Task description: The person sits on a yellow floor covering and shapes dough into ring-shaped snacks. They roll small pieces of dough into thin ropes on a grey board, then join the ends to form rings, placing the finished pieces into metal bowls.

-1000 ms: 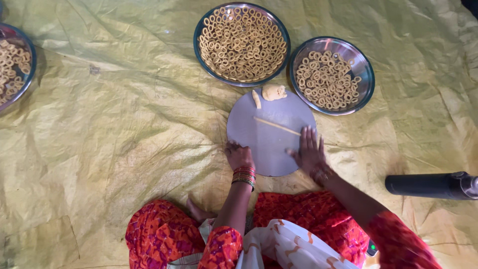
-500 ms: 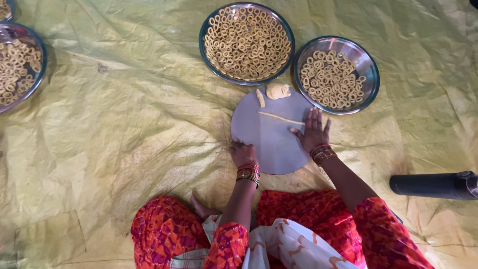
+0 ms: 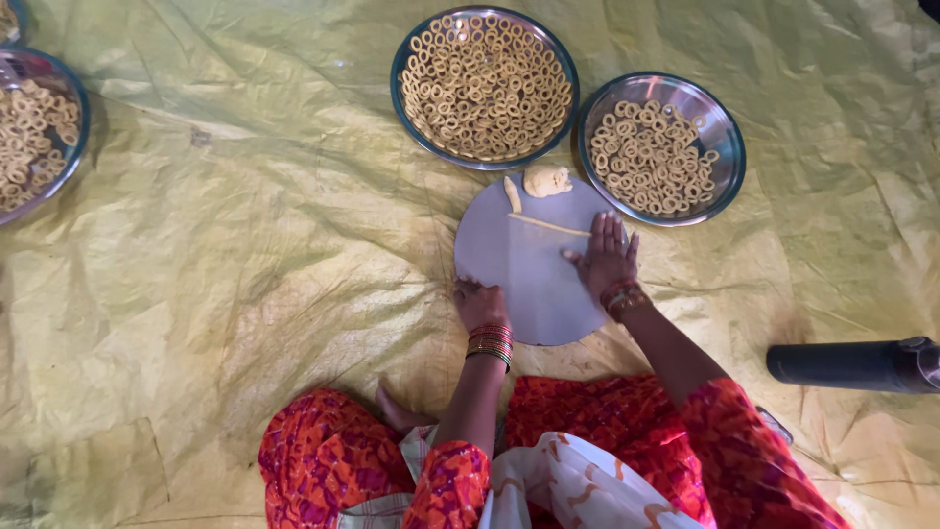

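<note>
A round grey board [image 3: 529,284] lies on the yellow sheet in front of my knees. My left hand [image 3: 480,302] presses on the board's near left edge with its fingers curled. My right hand [image 3: 607,257] lies flat on the right half of the board, fingers spread, with the fingertips on a thin rolled dough strand [image 3: 548,225]. At the far edge of the board sit a small dough lump [image 3: 546,180] and a short dough piece [image 3: 511,194].
Two steel plates of ring-shaped dough pieces stand beyond the board, a full one [image 3: 485,86] and a smaller one [image 3: 661,147] to its right. A third plate [image 3: 34,132] is at the far left. A black cylinder [image 3: 852,364] lies at the right.
My right hand has slid forward across the board from its near right edge up to the dough strand. The left hand has stayed on the near edge.
</note>
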